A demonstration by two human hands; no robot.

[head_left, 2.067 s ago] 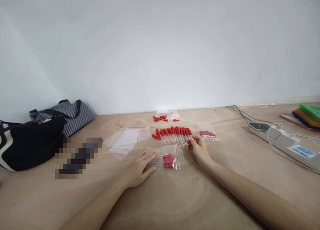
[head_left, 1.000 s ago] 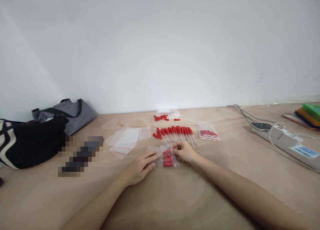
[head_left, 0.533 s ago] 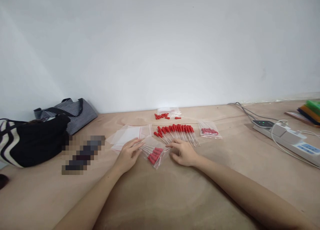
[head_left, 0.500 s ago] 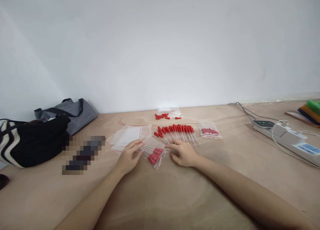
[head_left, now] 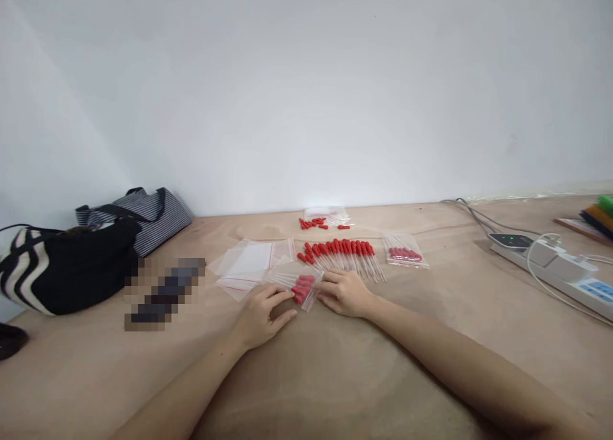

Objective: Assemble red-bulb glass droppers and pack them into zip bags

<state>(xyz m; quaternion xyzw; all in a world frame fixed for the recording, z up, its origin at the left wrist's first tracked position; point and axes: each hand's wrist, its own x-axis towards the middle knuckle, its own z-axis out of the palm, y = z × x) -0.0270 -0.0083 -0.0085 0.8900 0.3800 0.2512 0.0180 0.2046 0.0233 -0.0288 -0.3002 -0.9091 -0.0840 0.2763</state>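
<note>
A clear zip bag (head_left: 286, 273) holding several droppers with red rubber bulbs (head_left: 302, 288) lies flat between my hands, its zip end toward my right. My left hand (head_left: 263, 315) rests at the bag's near left edge. Its thumb is spread from the fingers, and the index fingertip touches the bag beside the bulbs. At the zip end, my right hand (head_left: 345, 293) has its fingers bent together on the bag's edge; the exact grip is partly hidden. Just beyond lies a row of loose droppers (head_left: 342, 251) with red bulbs.
Flat clear bags (head_left: 246, 261) overlap at the left. A filled bag (head_left: 405, 251) lies right of the row. Loose red bulbs (head_left: 313, 223) and thin tubes sit near the wall. Bags (head_left: 71, 267) stand far left; a power strip (head_left: 569, 277) with cables is on the right.
My left hand has slid from the bag's far left part down to its near edge. The bag has turned slightly, and my right fingers have drawn in against its zip end.
</note>
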